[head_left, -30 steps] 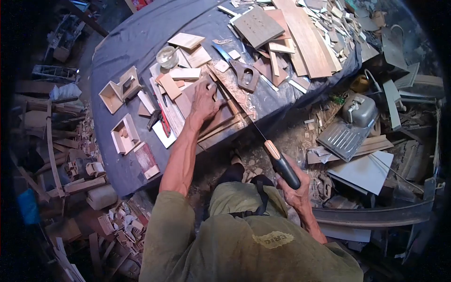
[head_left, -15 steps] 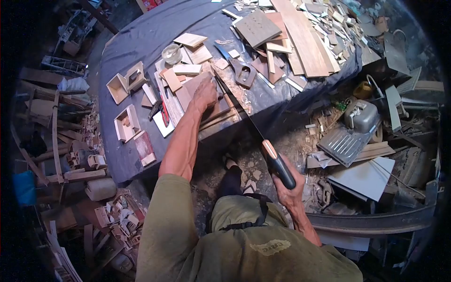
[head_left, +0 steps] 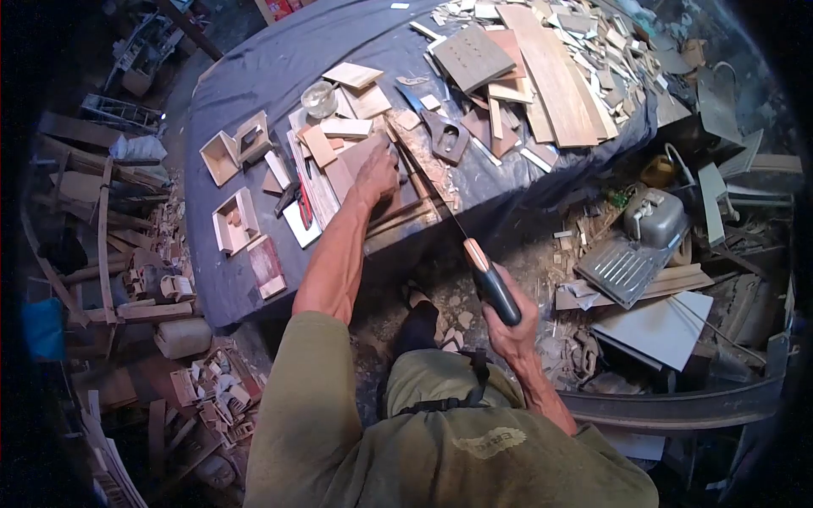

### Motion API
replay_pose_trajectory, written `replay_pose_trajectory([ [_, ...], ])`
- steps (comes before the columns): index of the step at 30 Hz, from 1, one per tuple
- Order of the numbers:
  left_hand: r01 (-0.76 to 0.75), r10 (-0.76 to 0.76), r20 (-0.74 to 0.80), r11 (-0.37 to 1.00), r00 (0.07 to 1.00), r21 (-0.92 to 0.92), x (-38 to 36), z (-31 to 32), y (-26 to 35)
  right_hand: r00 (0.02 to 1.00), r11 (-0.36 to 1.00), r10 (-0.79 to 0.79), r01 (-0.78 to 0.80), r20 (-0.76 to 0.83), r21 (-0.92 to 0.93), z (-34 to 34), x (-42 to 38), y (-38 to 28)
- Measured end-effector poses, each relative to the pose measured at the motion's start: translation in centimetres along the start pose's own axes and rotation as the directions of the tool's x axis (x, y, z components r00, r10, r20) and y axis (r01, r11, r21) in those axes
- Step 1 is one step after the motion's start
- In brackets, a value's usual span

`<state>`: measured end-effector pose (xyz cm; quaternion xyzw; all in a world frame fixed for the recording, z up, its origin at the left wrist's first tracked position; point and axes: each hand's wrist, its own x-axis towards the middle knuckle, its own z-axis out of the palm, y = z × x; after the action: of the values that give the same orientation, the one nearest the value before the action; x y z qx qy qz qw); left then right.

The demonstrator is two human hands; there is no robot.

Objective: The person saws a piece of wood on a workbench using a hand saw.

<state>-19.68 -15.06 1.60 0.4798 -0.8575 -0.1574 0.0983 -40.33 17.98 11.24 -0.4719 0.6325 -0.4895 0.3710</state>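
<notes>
Right hand (head_left: 513, 320) — grip closed round the dark handle of a long saw (head_left: 494, 293), below the near edge of the cloth-covered bench (head_left: 254, 87). Blade slants up and leftward over that edge, alongside a brown board (head_left: 398, 198). Left hand (head_left: 378, 175) rests on the board, pressing down, fingers bent near the blade; grip holds nothing that shows. Second saw (head_left: 446, 139), handle toward the near edge, lies right of the blade, amid sawdust. Glass jar (head_left: 319, 100) upright beyond the board, among pale offcuts. Small open wooden box (head_left: 235, 221) at left — red-handled tool (head_left: 304, 206) between it and the board.
</notes>
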Motion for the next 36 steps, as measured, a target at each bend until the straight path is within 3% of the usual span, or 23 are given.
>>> replay_pose_trajectory([
  [1,-0.022,0.022,-0.096,1.0,0.995,0.002,0.1,1.0,-0.5,0.999,1.0,0.03,-0.03,-0.011,-0.002,-0.5,-1.0,-0.7],
  [4,-0.088,0.095,-0.176,0.995,0.98,0.047,0.8,2.7,-2.3,0.987,0.985,-0.15,0.146,-0.05,-0.091,-2.4,-4.0,0.6],
  [8,-0.094,0.102,-0.08,0.991,0.992,0.093,1.4,2.8,-2.7,0.999,0.999,-0.004,0.002,-0.055,-0.034,-1.2,-2.6,0.4],
  [11,-0.101,0.106,-0.023,0.983,0.994,0.154,0.5,0.8,-0.9,0.993,0.993,0.11,-0.108,0.039,-0.054,-0.1,0.9,-0.3],
  [14,-0.041,0.044,-0.025,0.995,0.999,0.096,0.8,1.1,-0.7,0.999,1.0,0.003,-0.003,-0.032,-0.001,-0.9,-0.9,-1.1],
  [15,-0.029,0.032,-0.03,0.996,0.999,0.081,1.2,1.4,-1.1,0.999,0.999,0.035,-0.034,-0.039,0.034,-1.4,-2.2,-0.8],
  [18,-0.057,0.056,0.006,0.989,0.998,0.134,1.2,1.2,-1.5,0.989,0.989,-0.137,0.134,-0.055,-0.063,-2.1,-3.9,0.3],
  [22,-0.118,0.107,0.063,0.972,0.992,0.204,1.2,0.9,-1.6,1.0,0.999,-0.006,0.005,-0.018,-0.04,-0.3,-0.7,0.1],
  [24,-0.098,0.11,-0.085,0.986,0.99,0.136,1.4,2.8,-2.7,0.999,0.998,0.051,-0.051,0.013,-0.028,-0.1,0.0,0.2],
  [25,-0.09,0.104,-0.156,0.991,0.982,0.1,1.3,3.2,-3.0,0.999,0.999,0.048,-0.048,-0.01,0.007,-0.4,-0.9,-0.2],
  [28,-0.046,0.049,-0.128,0.999,0.991,0.029,1.8,3.6,-3.4,0.999,0.999,-0.036,0.037,-0.017,0.039,-2.2,-4.1,-0.1],
  [31,-0.026,0.026,-0.001,0.996,1.0,0.086,1.7,2.5,-2.8,0.998,0.998,-0.058,0.057,-0.029,-0.036,-1.1,-2.3,-0.8],
  [32,-0.042,0.043,-0.005,0.994,0.999,0.1,1.6,2.4,-2.4,0.998,0.998,-0.054,0.052,-0.031,-0.037,-0.6,-1.1,-0.7],
  [33,-0.058,0.06,-0.01,0.991,0.998,0.12,1.5,2.2,-2.3,0.999,0.995,0.054,-0.054,0.003,-0.089,-0.3,0.0,-0.2],
  [36,-0.056,0.064,-0.067,0.993,0.996,0.106,1.2,1.8,-2.1,0.999,0.999,-0.043,0.043,-0.015,-0.025,-0.8,-0.9,-0.3],
])
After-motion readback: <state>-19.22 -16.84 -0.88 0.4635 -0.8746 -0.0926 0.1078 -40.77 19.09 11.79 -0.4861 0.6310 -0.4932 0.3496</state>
